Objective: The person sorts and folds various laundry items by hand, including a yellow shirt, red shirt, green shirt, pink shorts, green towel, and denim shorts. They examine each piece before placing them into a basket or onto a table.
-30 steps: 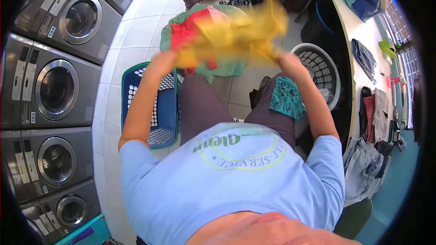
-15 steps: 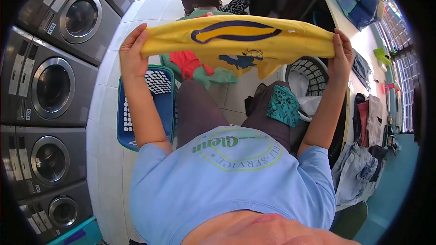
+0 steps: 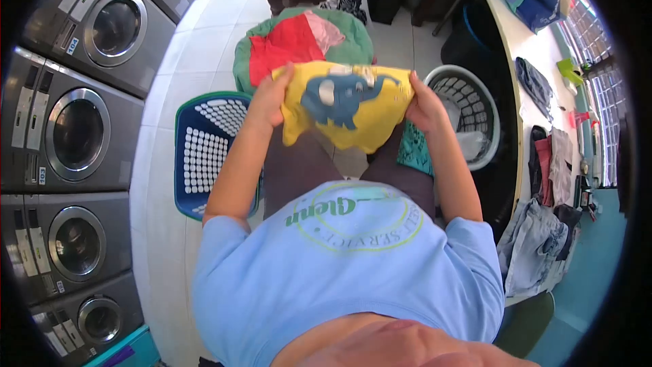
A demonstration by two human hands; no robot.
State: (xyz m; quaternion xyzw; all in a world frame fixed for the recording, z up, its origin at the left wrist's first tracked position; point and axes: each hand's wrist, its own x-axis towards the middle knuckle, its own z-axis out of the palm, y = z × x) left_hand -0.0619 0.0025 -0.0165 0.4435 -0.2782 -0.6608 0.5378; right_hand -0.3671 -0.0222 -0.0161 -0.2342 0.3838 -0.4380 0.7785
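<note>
Between your left hand point(image 3: 270, 100) and right hand point(image 3: 429, 105), the yellow cloth point(image 3: 373, 122) runs sideways, fingers point(image 3: 288, 72) pinching both ends, neither hand nearer.

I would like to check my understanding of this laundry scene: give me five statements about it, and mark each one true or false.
1. The left hand and the right hand both hold the yellow cloth. True.
2. The elephant on the yellow cloth is red. False: the elephant is blue.
3. The red cloth lies on the green cloth. True.
4. The teal cloth lies over the left leg. False: it lies over the right leg.
5. The blue basket stands on the person's left. True.
</note>
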